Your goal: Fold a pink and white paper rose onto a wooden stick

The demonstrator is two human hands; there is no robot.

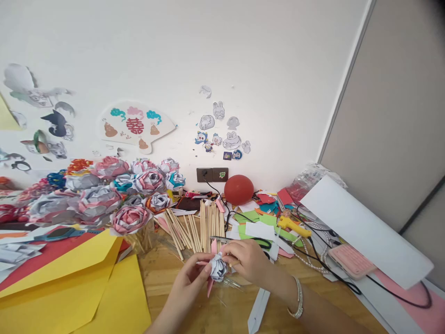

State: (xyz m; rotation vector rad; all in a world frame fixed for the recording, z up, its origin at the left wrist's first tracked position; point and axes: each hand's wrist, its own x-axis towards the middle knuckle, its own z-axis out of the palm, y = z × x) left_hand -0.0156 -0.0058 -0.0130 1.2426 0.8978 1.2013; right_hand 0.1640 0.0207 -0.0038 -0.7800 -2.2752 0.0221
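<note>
A small white paper flower (218,270) with pink paper strips (209,288) sticking out around it is held between both hands, above the wooden table. My left hand (195,274) pinches its left side between thumb and fingers. From the right, the curled fingers of my right hand (247,260) grip the flower's upper right edge; a bracelet circles that wrist. Black-handled scissors (262,242) lie just behind my right hand. Wooden sticks (212,220) are spread in rows beyond the flower. Below my right hand lies a folded white paper strip (258,311).
Finished paper flowers (130,218) crowd the left back. Yellow paper (121,297) covers the left front. A red balloon (238,189), coloured scraps (266,220), a yellow glue gun (294,226), cables and a pink keyboard (352,260) stand at right, beside rolled white paper (368,232).
</note>
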